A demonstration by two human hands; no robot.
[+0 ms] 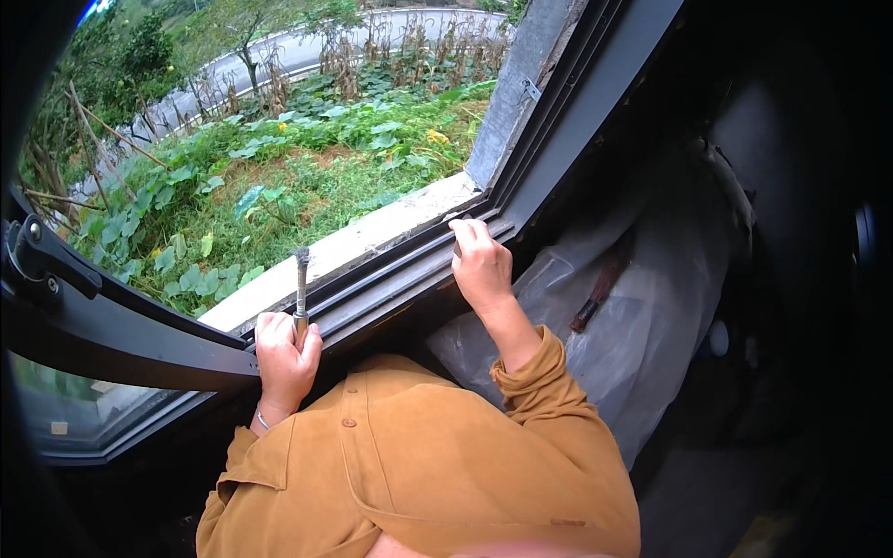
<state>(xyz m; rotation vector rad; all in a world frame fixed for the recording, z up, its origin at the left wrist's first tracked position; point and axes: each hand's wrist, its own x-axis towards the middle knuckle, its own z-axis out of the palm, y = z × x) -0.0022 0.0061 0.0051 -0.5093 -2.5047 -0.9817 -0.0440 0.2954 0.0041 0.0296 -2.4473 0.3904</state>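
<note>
My left hand [286, 363] grips an upright paintbrush [302, 284] with grey bristles, just inside the dark metal window frame [586, 102] at its lower track. My right hand [482, 265] is closed at the inner edge of that track further right, its fingertips on the rail; whatever it holds is mostly hidden behind the fingers. Beyond the track runs a pale concrete sill [391, 223].
An open window sash [139, 344] with a black hinge arm [51, 270] stands at the left. Translucent plastic sheeting [642, 325] lies at the right with a dark-red handled object [600, 288] on it. Outside are plants and a road.
</note>
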